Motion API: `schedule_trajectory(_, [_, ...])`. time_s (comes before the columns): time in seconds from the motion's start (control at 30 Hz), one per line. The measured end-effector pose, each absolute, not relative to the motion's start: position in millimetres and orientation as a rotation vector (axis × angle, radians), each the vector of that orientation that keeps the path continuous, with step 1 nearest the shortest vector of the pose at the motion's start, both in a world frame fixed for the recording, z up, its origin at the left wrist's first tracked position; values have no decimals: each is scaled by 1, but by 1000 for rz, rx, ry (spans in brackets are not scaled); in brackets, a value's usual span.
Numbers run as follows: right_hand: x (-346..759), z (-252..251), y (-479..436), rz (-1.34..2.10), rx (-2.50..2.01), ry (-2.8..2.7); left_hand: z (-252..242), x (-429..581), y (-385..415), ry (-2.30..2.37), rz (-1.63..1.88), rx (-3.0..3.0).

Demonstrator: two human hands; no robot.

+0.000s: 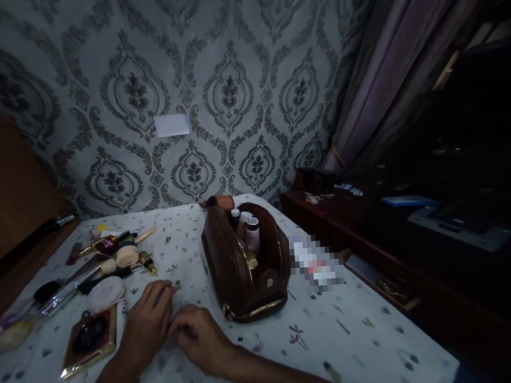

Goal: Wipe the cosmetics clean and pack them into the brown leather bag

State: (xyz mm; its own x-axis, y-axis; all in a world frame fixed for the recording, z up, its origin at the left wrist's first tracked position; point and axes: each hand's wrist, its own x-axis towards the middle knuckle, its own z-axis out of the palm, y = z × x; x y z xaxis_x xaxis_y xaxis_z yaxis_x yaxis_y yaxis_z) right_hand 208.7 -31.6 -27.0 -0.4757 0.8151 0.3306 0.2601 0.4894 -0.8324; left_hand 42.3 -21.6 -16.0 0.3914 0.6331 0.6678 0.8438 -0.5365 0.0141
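The brown bag (223, 264) stands upright on the patterned tablecloth (357, 342), just beyond the hands and to their right, and we see its gold-zipped mouth spread wide. Inside, bottles stand clustered toward the back: we make out a pinkish bottle (253, 237) with a silvery top and, behind it, two white caps (240, 215); lower down sits a small gold-coloured piece that we cannot identify. The left hand (152, 308) rests on the cloth with bent fingers, and the right hand (200, 338) lies close beside it, its fingers curled in; we cannot tell whether either grips anything, though both are clear of the bag. Near the left wrist we find a gold-edged square case (89, 343) with a dark round piece on its face, and beyond it a round pale-topped container (106, 293), whose contents we cannot make out. Farther left, brushes (76, 284) and small cosmetics lie in a loose heap, a small gold-capped bottle (147, 261) at the heap's near right edge.
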Motion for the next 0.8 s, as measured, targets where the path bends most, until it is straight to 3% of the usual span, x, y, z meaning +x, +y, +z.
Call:
schedule_trajectory(0.2, [213, -33, -27, 1146, -891, -1855, -8, 42, -24, -1323, -859, -2302])
schedule_trajectory(0.43, [215, -25, -27, 1140, -855, -1937, 6, 36, -27, -1489, -766, -2330])
schedule_trajectory(0.8, [215, -23, -30, 1117, -872, -1959, 37, -51, -12, -2251, -600, -1752])
